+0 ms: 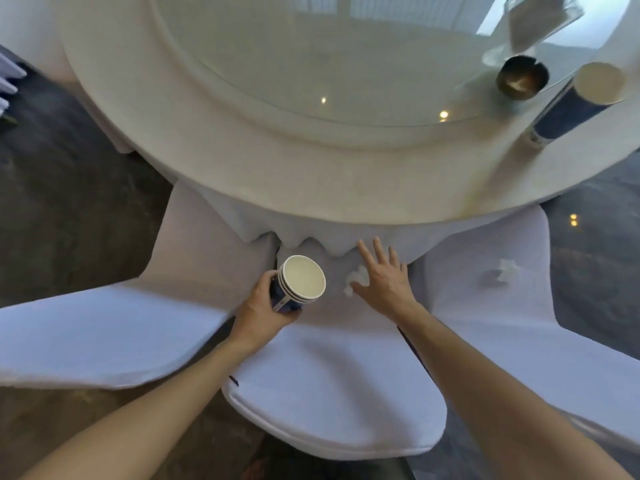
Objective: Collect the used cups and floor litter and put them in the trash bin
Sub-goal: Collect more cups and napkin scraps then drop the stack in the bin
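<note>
Crumpled tissue lies just beside spread right grip; left grip clasps stacked cups.

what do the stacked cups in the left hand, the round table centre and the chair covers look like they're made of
Stacked cups: probably paper, with matte cream insides, thin rolled rims and a printed blue outside.
Table centre: looks like glass, glossy, mirroring windows and ceiling lights.
Chair covers: apparently stretch fabric, matte white, pulled smooth over the seat with a visible seam.
</note>
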